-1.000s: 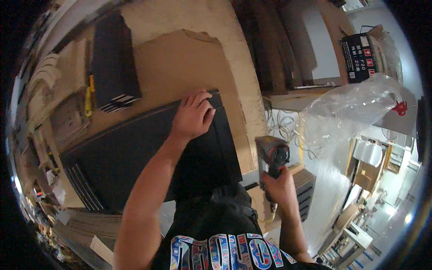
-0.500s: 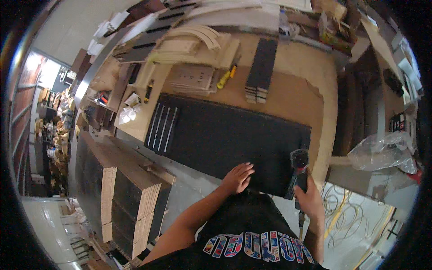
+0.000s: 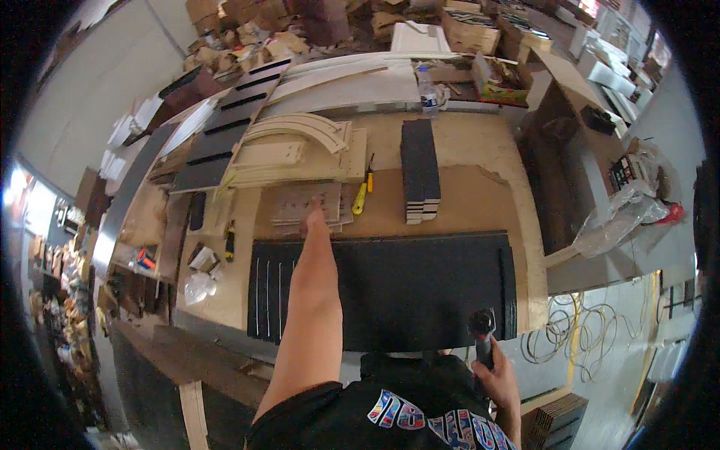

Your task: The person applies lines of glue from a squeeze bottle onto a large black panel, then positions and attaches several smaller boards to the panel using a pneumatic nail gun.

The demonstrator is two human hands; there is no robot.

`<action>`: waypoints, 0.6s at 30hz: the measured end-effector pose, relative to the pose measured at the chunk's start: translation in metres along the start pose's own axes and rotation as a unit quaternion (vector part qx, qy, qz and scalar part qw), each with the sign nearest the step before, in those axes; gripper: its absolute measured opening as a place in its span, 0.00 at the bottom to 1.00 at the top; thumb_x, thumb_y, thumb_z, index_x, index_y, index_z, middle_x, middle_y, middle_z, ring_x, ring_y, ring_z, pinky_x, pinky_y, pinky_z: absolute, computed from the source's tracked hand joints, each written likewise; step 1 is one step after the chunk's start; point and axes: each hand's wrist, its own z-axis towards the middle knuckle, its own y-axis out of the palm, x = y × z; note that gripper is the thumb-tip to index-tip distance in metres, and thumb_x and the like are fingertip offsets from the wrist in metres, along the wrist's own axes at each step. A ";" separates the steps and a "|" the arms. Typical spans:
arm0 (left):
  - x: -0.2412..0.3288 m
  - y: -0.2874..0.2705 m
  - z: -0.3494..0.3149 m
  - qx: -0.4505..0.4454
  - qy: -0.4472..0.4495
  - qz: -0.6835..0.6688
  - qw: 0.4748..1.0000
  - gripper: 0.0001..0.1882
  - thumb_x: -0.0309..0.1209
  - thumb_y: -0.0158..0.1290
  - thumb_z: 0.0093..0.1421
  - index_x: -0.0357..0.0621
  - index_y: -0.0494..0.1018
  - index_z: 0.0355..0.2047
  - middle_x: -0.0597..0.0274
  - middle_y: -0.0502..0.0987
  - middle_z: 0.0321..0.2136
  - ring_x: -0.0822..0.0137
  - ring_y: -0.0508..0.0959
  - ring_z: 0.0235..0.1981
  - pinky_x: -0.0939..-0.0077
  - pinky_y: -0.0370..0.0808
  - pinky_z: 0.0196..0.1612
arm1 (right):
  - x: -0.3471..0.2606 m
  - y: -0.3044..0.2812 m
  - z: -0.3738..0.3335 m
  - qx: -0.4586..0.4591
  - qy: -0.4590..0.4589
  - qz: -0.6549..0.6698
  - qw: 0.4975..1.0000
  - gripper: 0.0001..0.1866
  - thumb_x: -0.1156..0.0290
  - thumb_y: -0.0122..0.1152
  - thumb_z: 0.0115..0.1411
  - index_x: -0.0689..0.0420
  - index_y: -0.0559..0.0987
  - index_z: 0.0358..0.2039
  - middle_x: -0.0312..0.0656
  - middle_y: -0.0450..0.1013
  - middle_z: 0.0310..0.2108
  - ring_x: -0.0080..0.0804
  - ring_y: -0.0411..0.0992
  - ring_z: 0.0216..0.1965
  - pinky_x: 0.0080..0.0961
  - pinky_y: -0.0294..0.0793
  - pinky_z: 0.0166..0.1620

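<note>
Black rectangular panel (image 3: 405, 277) along the near edge of the pale wooden worktop (image 3: 469, 142); dark handheld power tool (image 3: 482, 325) clasped in right hand (image 3: 499, 375) near the panel's right end; left hand (image 3: 316, 213) shifted to stacked flat brown boards (image 3: 285, 204), grip indiscernible, leaving the panel unsteadied.

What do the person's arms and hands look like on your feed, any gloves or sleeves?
No gloves: the left hand and right hand are both bare, and no watch or band shows on either wrist. The left arm comes out of a short black sleeve. The black shirt has big white-edged letters patterned in red and blue.
</note>
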 end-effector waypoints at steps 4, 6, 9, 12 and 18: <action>-0.008 0.018 0.004 0.042 0.007 0.003 0.999 0.43 0.58 0.57 0.60 0.31 0.72 0.61 0.46 0.78 0.56 0.51 0.82 0.49 0.51 0.82 0.55 | -0.005 0.021 -0.034 0.028 0.112 0.152 0.982 0.40 0.73 0.64 0.62 0.63 0.62 0.74 0.49 0.76 0.55 0.33 0.74 0.53 0.29 0.73 0.57; 0.000 0.012 -0.003 0.048 0.034 -0.009 0.998 0.38 0.51 0.58 0.61 0.30 0.72 0.60 0.47 0.78 0.55 0.52 0.82 0.49 0.52 0.82 0.54 | -0.014 0.028 -0.043 0.057 0.096 0.193 0.975 0.38 0.74 0.61 0.63 0.62 0.63 0.74 0.41 0.76 0.45 0.28 0.73 0.43 0.27 0.74 0.48; 0.003 -0.003 -0.031 0.006 0.093 -0.040 0.995 0.31 0.41 0.58 0.63 0.29 0.72 0.59 0.48 0.79 0.54 0.54 0.82 0.49 0.53 0.83 0.52 | -0.003 0.027 -0.046 0.081 0.066 0.209 0.972 0.38 0.74 0.59 0.64 0.61 0.62 0.75 0.37 0.74 0.36 0.26 0.72 0.34 0.27 0.74 0.38; -0.038 -0.012 -0.107 -0.111 0.129 -0.102 0.980 0.24 0.30 0.59 0.64 0.28 0.73 0.58 0.49 0.80 0.53 0.55 0.83 0.49 0.55 0.83 0.51 | 0.004 0.013 -0.046 0.100 0.105 0.213 0.966 0.40 0.71 0.62 0.63 0.61 0.61 0.75 0.41 0.77 0.39 0.28 0.75 0.36 0.29 0.76 0.40; -0.149 -0.073 -0.268 -0.169 0.056 0.050 0.983 0.22 0.18 0.62 0.65 0.32 0.69 0.57 0.49 0.78 0.53 0.55 0.81 0.50 0.56 0.79 0.54 | -0.017 -0.023 -0.045 0.100 0.074 0.082 0.989 0.41 0.62 0.65 0.63 0.62 0.61 0.73 0.58 0.79 0.47 0.48 0.81 0.46 0.44 0.78 0.50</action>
